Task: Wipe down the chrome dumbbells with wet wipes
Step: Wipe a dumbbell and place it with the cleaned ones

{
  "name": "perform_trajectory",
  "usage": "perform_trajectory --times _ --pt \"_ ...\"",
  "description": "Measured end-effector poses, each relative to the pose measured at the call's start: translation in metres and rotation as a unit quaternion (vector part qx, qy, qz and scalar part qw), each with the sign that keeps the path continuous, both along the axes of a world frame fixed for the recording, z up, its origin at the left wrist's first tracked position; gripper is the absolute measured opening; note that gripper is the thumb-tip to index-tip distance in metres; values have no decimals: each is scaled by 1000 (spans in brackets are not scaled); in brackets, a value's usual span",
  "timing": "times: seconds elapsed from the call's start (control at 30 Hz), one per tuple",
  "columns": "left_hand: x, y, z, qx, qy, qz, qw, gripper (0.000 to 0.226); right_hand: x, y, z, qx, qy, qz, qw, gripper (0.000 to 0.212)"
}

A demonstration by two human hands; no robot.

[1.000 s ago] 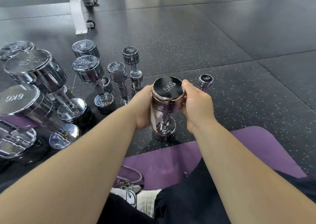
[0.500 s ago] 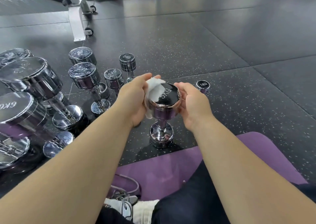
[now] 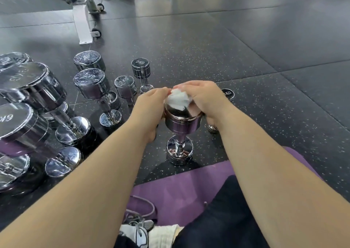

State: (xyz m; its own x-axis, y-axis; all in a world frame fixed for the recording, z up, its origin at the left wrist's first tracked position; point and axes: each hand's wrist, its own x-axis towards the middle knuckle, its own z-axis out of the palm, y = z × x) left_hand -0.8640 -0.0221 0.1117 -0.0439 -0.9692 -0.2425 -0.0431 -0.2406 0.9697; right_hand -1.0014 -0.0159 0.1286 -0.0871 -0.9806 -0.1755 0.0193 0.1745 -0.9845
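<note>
Both hands are on the chrome dumbbell point(image 3: 180, 124), standing upright on the gym floor point(image 3: 246, 100) just off a purple mat point(image 3: 180, 187). Right hand point(image 3: 206, 98) has its grip clamped on a white wet wipe point(image 3: 178, 99) bunched on the top face; left hand point(image 3: 149, 107) curls round the head's side. More dumbbells point(image 3: 91, 83) stand to its left.

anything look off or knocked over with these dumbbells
Nothing stands out: the dumbbell being wiped stands upright on the floor, with the wet wipe on its top under the right hand. The other dumbbells stand on end too.
</note>
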Motion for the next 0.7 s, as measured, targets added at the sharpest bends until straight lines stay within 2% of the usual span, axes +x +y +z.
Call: perform_trajectory --times 0.1,0.2,0.27,0.33,0.37,0.4,0.43,0.47,0.5,0.57,0.7 --pt "-6 2 -1 33 33 -4 999 36 -10 -7 -18 38 -23 -52 998 27" --pt "-9 -1 -8 78 42 25 996 36 -12 2 -33 103 -60 -41 992 34" --pt "-7 -1 -10 94 33 8 995 47 -13 6 -34 102 -65 -36 992 35" --pt "0 -1 -7 94 79 -26 992 66 -10 4 -22 65 -74 -39 994 36" --pt "3 -2 -3 86 102 -41 990 72 -9 0 -17 68 -91 -42 993 45" --pt "5 -6 -4 79 117 -50 989 77 -8 -5 -13 80 -92 -49 991 73" --pt "7 -7 -3 78 120 -60 988 79 -7 -3 -12 71 -110 -33 991 34" --pt "7 -7 -3 80 110 -69 988 80 -7 -5 -15 69 -93 -51 992 15" --pt "7 -7 -6 90 93 -73 989 79 -9 -1 -17 79 -68 -57 993 12" --pt "3 -5 -14 106 66 -81 989 73 -12 6 -28 101 -34 -56 993 37" --pt "-3 0 -21 118 102 -64 986 67 -12 20 -41 115 -50 -22 992 63"
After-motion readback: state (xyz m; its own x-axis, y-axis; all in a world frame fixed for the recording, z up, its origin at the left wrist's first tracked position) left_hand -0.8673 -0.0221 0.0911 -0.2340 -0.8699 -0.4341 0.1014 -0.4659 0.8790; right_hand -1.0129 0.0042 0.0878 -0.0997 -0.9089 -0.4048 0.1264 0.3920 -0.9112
